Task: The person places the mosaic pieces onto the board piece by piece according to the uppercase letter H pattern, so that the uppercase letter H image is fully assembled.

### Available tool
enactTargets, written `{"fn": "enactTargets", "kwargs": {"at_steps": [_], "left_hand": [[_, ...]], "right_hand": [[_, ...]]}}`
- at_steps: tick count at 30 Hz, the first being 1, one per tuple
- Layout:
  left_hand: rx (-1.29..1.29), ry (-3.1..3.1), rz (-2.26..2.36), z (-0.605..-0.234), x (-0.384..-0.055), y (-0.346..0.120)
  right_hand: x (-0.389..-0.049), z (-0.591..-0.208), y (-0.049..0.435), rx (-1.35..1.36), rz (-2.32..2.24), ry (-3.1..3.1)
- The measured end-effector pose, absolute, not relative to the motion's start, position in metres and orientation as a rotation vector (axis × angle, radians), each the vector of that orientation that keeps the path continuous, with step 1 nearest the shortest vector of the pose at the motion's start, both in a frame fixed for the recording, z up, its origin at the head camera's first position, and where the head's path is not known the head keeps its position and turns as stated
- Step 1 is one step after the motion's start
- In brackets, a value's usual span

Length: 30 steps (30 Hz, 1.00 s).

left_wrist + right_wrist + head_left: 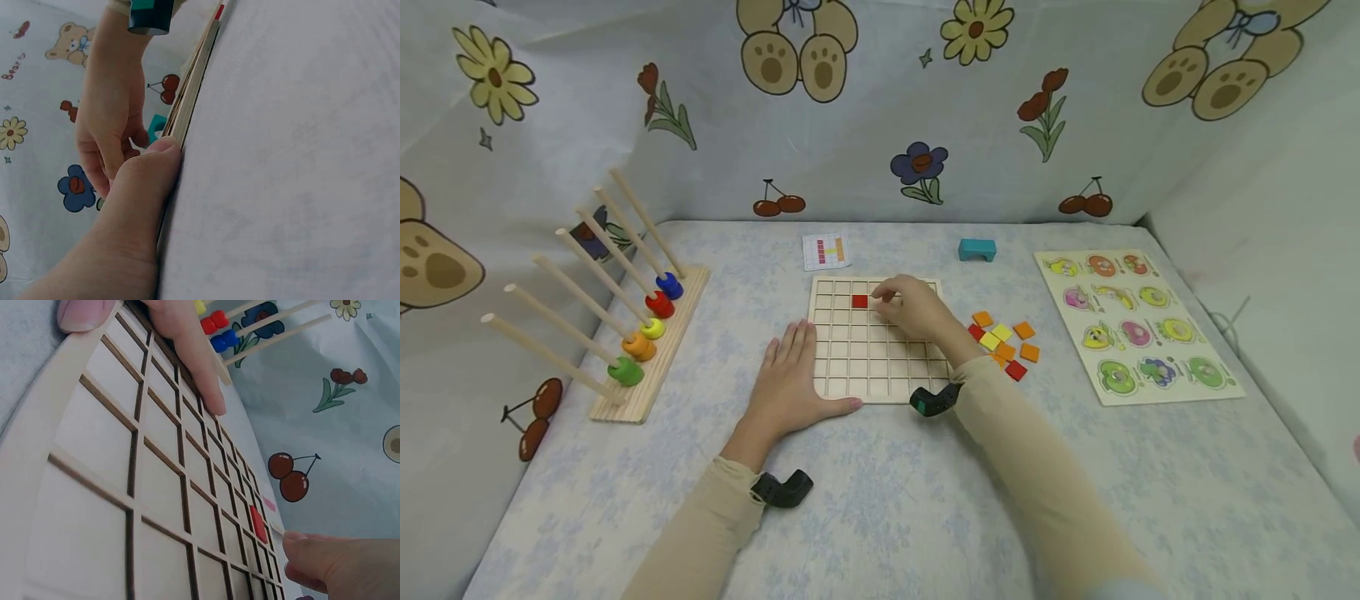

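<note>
A wooden grid board (880, 358) lies in front of me, with one red square tile (860, 302) in a cell near its far edge. My left hand (790, 383) lies spread at the board's near left corner; its straight fingers run along the left edge and its thumb (150, 159) touches the front edge. Over the far rows, just right of the red tile, is my right hand (913, 310). Its thumb and index finger are bent close together in the right wrist view, by the red tile (258, 524); I cannot tell whether they pinch anything.
Loose orange, yellow and red tiles (1002, 333) lie right of the board. Behind it are a pattern card (825, 252) and a teal block (977, 249). A peg stand (658, 358) with coloured beads stands left; a fruit picture board (1138, 325) lies at right.
</note>
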State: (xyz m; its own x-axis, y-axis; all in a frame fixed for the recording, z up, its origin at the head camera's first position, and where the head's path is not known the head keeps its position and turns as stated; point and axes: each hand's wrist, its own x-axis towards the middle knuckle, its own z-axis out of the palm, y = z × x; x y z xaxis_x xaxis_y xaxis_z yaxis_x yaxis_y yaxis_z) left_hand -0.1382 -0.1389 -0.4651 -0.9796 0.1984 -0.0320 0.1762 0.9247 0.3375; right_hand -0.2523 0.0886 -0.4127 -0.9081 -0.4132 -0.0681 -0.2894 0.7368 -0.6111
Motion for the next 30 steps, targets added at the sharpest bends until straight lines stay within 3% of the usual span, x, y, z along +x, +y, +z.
{"fn": "enactTargets", "kwargs": {"at_steps": [9, 21, 30], "left_hand": [[0.287, 3.019, 0.534, -0.466, -0.137, -0.139], [0.300, 3.017, 0.524, -0.467, -0.138, -0.139], [0.300, 3.012, 0.545, -0.466, -0.137, -0.138]], "right_hand": [[-0.240, -0.407, 0.137, -0.554, -0.978, 2.774], [-0.224, -0.415, 0.201, -0.318, -0.928, 2.842], [-0.216, -0.419, 0.221, -0.280, -0.919, 2.843]]}}
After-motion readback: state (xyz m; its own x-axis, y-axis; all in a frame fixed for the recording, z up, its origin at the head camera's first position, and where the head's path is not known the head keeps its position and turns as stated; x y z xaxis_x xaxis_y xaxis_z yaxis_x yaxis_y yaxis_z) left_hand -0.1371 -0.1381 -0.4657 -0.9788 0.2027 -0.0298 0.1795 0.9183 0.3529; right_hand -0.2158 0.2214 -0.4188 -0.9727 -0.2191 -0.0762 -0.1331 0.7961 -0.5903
